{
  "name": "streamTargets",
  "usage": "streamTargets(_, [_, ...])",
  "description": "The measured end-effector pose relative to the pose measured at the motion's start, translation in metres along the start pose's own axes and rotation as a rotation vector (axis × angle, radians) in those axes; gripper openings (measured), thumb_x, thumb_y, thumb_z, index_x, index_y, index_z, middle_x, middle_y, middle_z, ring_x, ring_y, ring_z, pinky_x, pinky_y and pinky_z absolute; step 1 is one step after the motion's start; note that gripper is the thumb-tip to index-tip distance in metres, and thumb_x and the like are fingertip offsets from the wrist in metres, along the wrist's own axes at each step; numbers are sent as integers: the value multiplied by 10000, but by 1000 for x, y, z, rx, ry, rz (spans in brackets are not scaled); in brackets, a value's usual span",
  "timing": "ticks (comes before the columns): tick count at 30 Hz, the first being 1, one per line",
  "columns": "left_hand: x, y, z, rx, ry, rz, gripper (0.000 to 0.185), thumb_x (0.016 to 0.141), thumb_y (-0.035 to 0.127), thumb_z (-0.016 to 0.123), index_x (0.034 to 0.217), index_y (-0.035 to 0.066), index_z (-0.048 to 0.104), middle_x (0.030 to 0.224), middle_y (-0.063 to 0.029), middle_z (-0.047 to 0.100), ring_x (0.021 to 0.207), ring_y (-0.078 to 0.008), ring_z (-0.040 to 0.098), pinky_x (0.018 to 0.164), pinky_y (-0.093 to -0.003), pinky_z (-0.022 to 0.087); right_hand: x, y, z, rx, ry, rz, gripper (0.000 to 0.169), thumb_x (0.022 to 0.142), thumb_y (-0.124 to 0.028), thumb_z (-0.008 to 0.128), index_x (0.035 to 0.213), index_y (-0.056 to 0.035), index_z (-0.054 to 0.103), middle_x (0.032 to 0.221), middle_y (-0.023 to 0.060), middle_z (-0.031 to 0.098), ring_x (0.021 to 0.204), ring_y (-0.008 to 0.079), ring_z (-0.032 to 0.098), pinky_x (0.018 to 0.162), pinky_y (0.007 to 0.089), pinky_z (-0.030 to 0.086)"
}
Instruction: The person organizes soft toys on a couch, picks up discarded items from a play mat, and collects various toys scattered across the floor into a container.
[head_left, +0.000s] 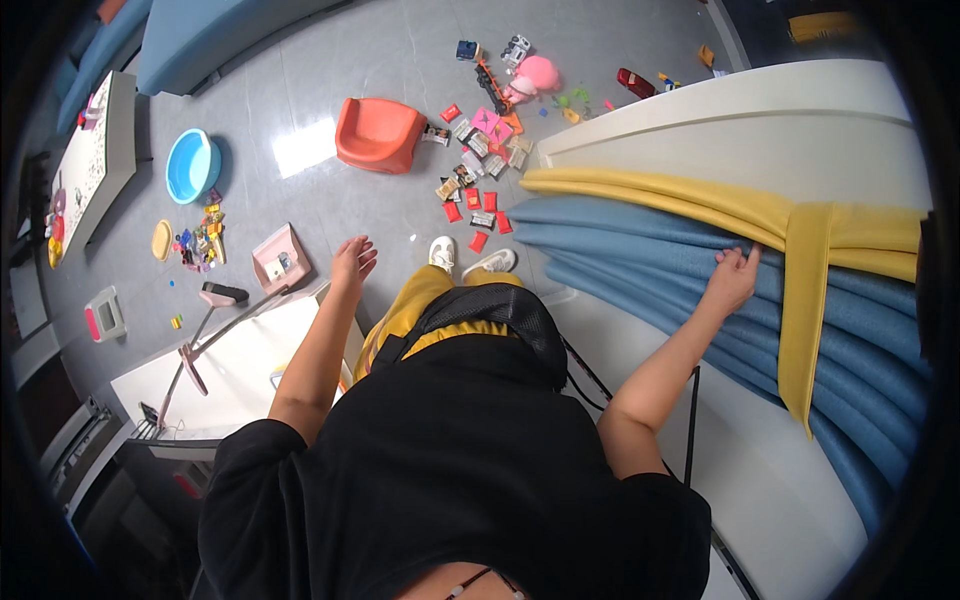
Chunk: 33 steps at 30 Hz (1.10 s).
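My right hand (733, 279) touches the gathered curtain, with its fingers at the seam between the blue curtain panel (660, 259) and the yellow curtain panel (660, 191). A yellow tieback (806, 315) wraps around the curtain just beyond that hand. Whether the fingers pinch any fabric cannot be made out. My left hand (354, 261) hangs in the air with its fingers a little curled and nothing in it. Below and left of it in the picture lies a pink dustpan (281, 259) with something small inside.
An orange child's chair (379, 135) stands on the tiled floor beside scattered snack packets (491, 165) and a pink doll (534, 79). A blue basin (193, 166) and small toys (201, 240) are at the left. A white cabinet (247, 360) stands near my left arm.
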<state>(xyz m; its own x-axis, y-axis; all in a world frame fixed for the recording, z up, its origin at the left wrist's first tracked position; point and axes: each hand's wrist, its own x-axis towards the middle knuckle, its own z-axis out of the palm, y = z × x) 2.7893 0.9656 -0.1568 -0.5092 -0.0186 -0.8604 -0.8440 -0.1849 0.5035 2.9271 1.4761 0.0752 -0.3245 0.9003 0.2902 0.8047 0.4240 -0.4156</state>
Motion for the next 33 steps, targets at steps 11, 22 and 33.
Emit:
streamTargets(11, [11, 54, 75, 10, -64, 107, 178, 859, 223, 457, 961, 94, 524, 900, -29, 549, 806, -153, 545, 733, -292, 452, -21, -53, 61, 562, -175, -10, 244, 834, -84, 455, 1039, 41, 411, 688, 105, 615, 548, 146, 581, 537, 248, 466])
streamTargets(22, [34, 132, 206, -105, -77, 165, 167, 855, 202, 461, 954, 86, 529, 884, -27, 562, 747, -135, 557, 682, -268, 457, 77, -146, 181, 1423, -277, 554, 430, 871, -163, 442, 1219, 11, 260, 1177, 111, 463, 1047, 212, 491, 936, 362, 340])
streamTargets(33, [49, 149, 272, -41, -59, 89, 188, 867, 207, 442, 982, 78, 514, 903, -39, 565, 776, -145, 557, 705, -285, 461, 143, -143, 225, 1632, -920, 1091, 326, 840, -134, 482, 1162, -103, 450, 1018, 6, 547, 904, 107, 523, 865, 319, 375])
